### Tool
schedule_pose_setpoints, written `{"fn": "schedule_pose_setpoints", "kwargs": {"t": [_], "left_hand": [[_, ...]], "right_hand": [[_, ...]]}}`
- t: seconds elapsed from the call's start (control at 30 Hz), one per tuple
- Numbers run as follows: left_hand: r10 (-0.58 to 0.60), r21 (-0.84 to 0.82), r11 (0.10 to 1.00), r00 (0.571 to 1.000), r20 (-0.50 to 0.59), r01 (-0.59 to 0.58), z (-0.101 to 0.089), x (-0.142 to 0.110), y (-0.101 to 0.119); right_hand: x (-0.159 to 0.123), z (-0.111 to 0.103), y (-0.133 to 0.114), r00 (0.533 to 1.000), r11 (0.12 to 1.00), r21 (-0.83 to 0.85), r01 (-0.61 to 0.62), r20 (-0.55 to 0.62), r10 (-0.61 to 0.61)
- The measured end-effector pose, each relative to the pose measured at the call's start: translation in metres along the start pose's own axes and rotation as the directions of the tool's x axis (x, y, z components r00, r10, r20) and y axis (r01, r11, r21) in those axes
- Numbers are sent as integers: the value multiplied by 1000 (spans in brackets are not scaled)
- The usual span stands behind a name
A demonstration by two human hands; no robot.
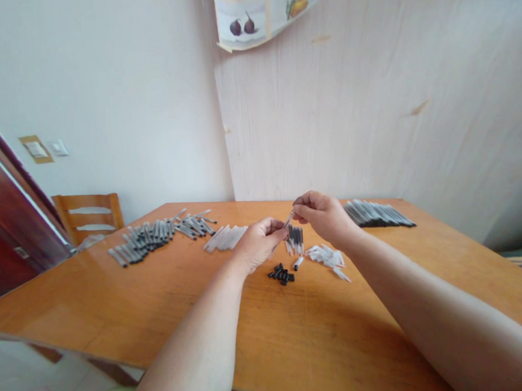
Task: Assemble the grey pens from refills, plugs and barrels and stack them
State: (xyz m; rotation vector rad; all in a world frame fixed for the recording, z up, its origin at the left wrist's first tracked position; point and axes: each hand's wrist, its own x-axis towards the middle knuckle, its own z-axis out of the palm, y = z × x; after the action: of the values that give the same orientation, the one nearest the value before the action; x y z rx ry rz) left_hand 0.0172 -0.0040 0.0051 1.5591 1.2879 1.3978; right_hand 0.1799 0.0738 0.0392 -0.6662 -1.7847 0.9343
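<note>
Above the table, my left hand (261,241) and my right hand (322,213) pinch a slim pen part (289,220) between them, one at each end. It slants up to the right; its exact kind is too small to make out. Just under it lies a bundle of dark pen refills (296,240) with pale tips. Small black plugs (282,274) are heaped nearer to me, beside a short clear cap with a black end (298,263). Clear pen caps (326,255) lie loosely below my right hand. Left of my left hand are clear, empty-looking pen barrels (225,238) in a row.
Many grey pens with black ends (149,237) spread over the left of the wooden table (326,335). Another row of dark-filled pens (379,213) lies at the back right. A wooden chair (88,212) stands behind the left edge; a wall rises behind the table.
</note>
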Motion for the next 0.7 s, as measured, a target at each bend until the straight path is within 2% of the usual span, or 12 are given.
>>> {"fn": "schedule_pose_setpoints", "kwargs": {"t": [0.1,0.2,0.43,0.7], "left_hand": [[-42,-61,997,999,3,42,1,-3,6],[-37,-96,995,999,-25,34,2,-4,10],[-43,-104,994,998,-36,39,2,-4,11],[-34,-133,991,999,-35,29,2,-2,8]], "right_hand": [[-3,1,-2,997,999,-39,-35,70,38],[-5,1,-4,993,997,-78,-26,112,35],[-5,2,-6,995,998,-57,-27,98,32],[-7,-2,-8,970,928,-313,204,189,-150]]}}
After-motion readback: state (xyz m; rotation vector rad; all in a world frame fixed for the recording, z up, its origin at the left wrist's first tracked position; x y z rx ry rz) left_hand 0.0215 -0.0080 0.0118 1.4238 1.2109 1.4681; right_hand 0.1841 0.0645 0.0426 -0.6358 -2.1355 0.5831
